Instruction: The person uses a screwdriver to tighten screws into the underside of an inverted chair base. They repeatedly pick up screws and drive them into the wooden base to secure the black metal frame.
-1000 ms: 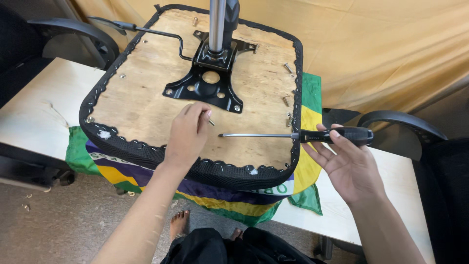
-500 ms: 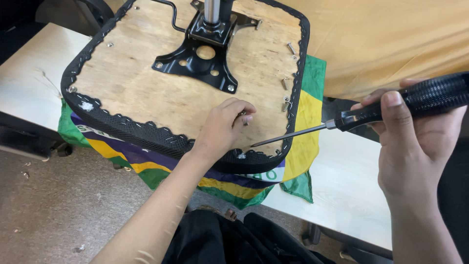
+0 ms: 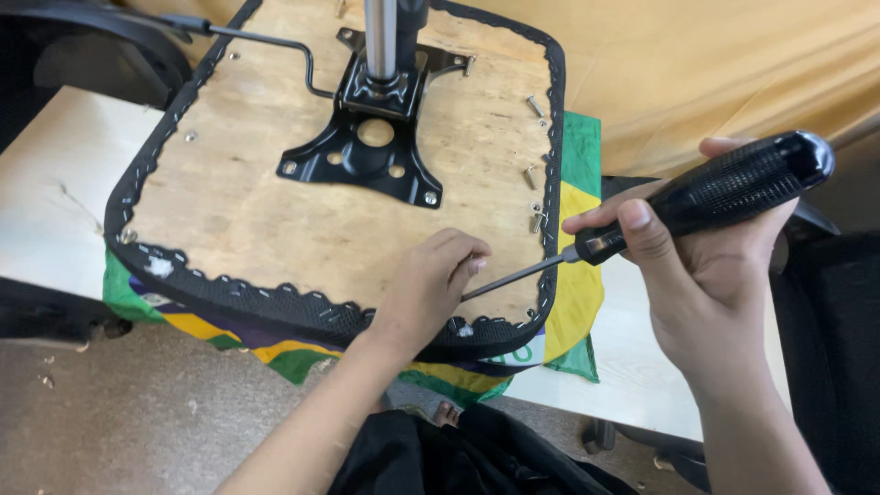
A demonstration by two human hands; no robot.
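Observation:
An upturned chair seat (image 3: 275, 220) lies on a white table, its plywood underside up, edged with stapled black fabric. A black metal mounting plate (image 3: 367, 151) with a steel column stands on it. My right hand (image 3: 715, 275) grips the black handle of a screwdriver (image 3: 697, 197), whose shaft slants down left to the wood near the seat's front right corner. My left hand (image 3: 431, 284) rests on the plywood with its fingers curled at the screwdriver tip; what it pinches there is hidden.
A green, yellow and blue cloth (image 3: 573, 275) lies under the seat on the white table (image 3: 55, 211). Several loose screws (image 3: 533, 174) lie along the seat's right edge. Yellow fabric hangs behind. Black chair parts stand at both sides. My bare foot (image 3: 446, 414) shows below.
My right hand has raised the screwdriver handle and brought the tip down to the seat's front right corner. My left hand slid from mid-seat to that corner.

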